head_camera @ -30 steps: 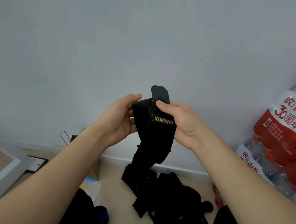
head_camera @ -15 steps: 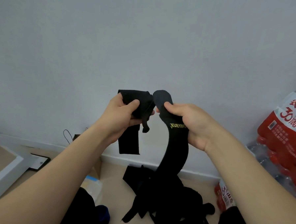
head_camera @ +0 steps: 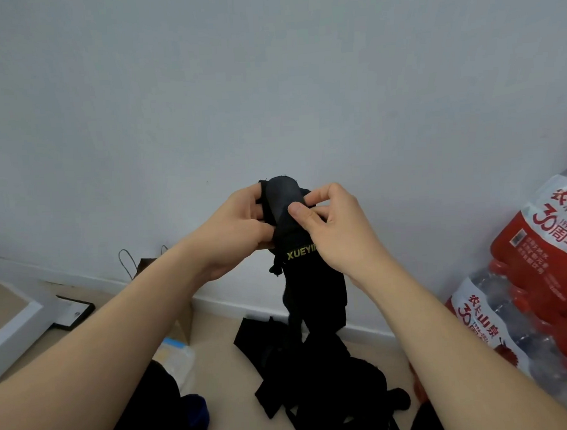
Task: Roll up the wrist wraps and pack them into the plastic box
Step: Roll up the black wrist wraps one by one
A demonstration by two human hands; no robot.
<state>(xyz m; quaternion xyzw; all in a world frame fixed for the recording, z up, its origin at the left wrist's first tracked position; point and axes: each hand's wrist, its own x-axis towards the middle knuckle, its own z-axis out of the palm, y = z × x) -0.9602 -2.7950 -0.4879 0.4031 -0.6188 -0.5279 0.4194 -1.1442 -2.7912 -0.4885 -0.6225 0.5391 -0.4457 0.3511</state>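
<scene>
**Both hands grip the top of one black wrist wrap, held up before the wall.**

The left hand has its fingers curled round the upper end of the wrist wrap from the left, with the thumb pressed on the front of the cloth. The right hand pinches the same end from the right, its thumb on the rounded grey tip and its forefinger bent over the back. The two hands sit close together, and neither is slack. Below them the wrap hangs straight down, showing yellow letters just under the right hand. Its lower end reaches a pile of black wraps on the floor. Packs of bottled water stand to the right, against the wall.
</scene>
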